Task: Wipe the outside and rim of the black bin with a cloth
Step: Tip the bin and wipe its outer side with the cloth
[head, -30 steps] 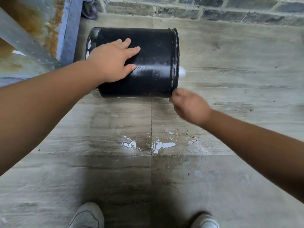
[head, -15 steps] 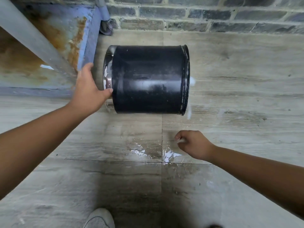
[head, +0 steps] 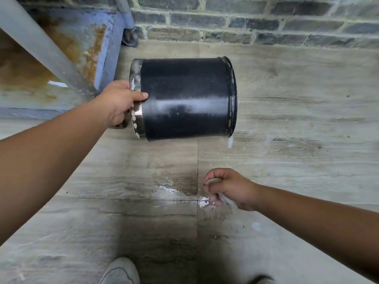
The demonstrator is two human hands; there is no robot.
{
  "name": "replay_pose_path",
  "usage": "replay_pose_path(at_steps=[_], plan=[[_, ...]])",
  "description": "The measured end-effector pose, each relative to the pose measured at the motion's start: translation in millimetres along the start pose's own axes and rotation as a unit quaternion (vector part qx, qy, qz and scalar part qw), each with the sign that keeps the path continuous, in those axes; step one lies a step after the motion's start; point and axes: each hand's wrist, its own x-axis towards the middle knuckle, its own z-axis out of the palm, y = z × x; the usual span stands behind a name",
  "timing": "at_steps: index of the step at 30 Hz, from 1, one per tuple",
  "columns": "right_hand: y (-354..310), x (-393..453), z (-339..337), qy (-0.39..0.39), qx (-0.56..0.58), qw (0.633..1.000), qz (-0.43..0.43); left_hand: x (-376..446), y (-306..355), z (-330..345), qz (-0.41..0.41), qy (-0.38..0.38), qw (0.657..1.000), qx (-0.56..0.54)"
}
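Observation:
The black bin point(head: 184, 98) lies on its side on the tiled floor, its silver-banded end to the left and its ridged rim point(head: 232, 97) to the right. My left hand point(head: 121, 101) grips the silver-banded left end, thumb on top of the black wall. My right hand point(head: 227, 188) is a fist low over the floor, in front of the bin and apart from it. A grey-white cloth point(head: 223, 198) is bunched inside that fist; only small bits stick out. Something white point(head: 230, 142) hangs from the rim's lower right edge.
A wet patch point(head: 174, 189) glistens on the tiles between the bin and my right hand. A rusty blue metal frame point(head: 98, 44) with a slanted grey bar stands at the left, a brick wall point(head: 246, 23) behind. My shoes point(head: 121, 271) show at the bottom edge.
My left hand slid off the bin's side and took hold of its left end. My right fist pulled back from the rim to low over the wet tiles.

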Motion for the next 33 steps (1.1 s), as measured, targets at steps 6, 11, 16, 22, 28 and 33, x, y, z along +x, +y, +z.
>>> replay_pose_path(at_steps=[6,11,16,22,28,33], plan=[[-24.7,-3.5,-27.7,0.102,0.058,0.99,-0.078,-9.9,39.5,22.3,0.001,-0.009,1.0,-0.015],[-72.2,0.2,-59.5,0.266,0.05,0.947,-0.176,-25.2,45.9,41.9,-0.064,-0.069,0.991,-0.096],[-104.7,25.9,-76.9,0.466,-0.053,0.862,-0.194,-36.5,41.2,45.8,-0.097,-0.062,0.971,-0.21],[-106.3,34.9,-37.0,0.458,-0.181,0.812,-0.314,-47.5,30.4,43.5,-0.146,-0.034,0.927,-0.343],[-69.4,18.7,7.6,0.316,-0.317,0.78,-0.438,-53.4,23.1,36.3,-0.152,-0.023,0.908,-0.39],[-16.6,18.9,-2.6,0.166,-0.446,0.818,-0.322,-58.6,25.3,32.1,-0.151,-0.045,0.905,-0.395]])
